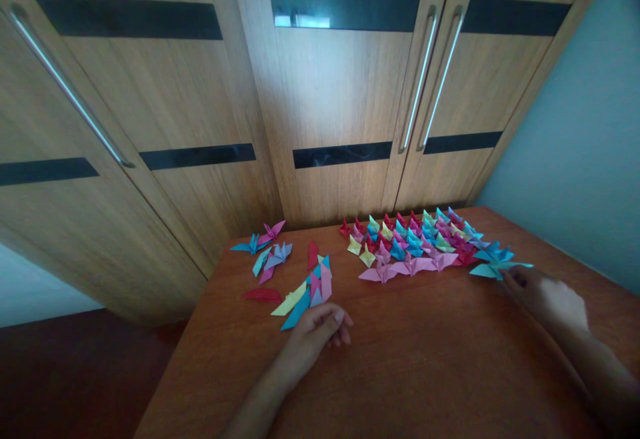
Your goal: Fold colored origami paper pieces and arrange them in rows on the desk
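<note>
On the right of the table, my right hand (547, 299) pinches a light teal paper crane (493, 269) by its near end. The crane lies at the right end of the front row of standing paper cranes. Just behind it sits a blue paper crane (495, 252). Pink cranes (413, 265) with spread wings make up the rest of that front row. My left hand (323, 329) rests at the near edge of a pile of flat folded cranes (314, 285); its fingers are loosely curled, and no paper shows in them.
Several colourful cranes (400, 235) stand in tight rows towards the back. Further left lie a few cranes (273, 255) and a red folded piece (263, 295). The brown table (400, 365) meets a wooden wardrobe (340, 92) behind and a pale wall (575, 159) on the right.
</note>
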Motion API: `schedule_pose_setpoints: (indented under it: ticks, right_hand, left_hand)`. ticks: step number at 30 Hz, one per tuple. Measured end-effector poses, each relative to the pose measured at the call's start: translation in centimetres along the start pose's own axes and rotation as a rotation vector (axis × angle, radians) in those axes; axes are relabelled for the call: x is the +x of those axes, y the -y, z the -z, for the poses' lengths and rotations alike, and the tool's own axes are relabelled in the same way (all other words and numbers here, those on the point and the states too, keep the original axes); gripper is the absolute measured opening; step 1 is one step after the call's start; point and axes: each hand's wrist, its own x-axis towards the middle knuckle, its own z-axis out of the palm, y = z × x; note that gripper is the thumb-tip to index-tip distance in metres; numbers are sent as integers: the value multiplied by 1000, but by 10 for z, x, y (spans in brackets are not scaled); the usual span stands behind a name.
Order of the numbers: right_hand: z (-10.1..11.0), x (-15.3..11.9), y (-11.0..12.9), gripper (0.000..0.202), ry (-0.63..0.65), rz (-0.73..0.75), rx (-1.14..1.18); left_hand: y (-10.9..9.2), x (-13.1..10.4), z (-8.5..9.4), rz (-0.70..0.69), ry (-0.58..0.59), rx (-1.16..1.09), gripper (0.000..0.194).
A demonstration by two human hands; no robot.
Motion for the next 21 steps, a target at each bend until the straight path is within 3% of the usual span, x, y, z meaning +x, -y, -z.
schedule_pose_setpoints:
  ticks: [8, 21]
  right_hand:
    - [-3, 7, 5, 26, -53, 100, 45]
    - [-12, 14, -1, 36, -1, 68, -10]
  left_hand:
    - [4, 1, 1, 18, 11, 6, 40]
    - [6, 1, 4, 22, 17, 4, 41]
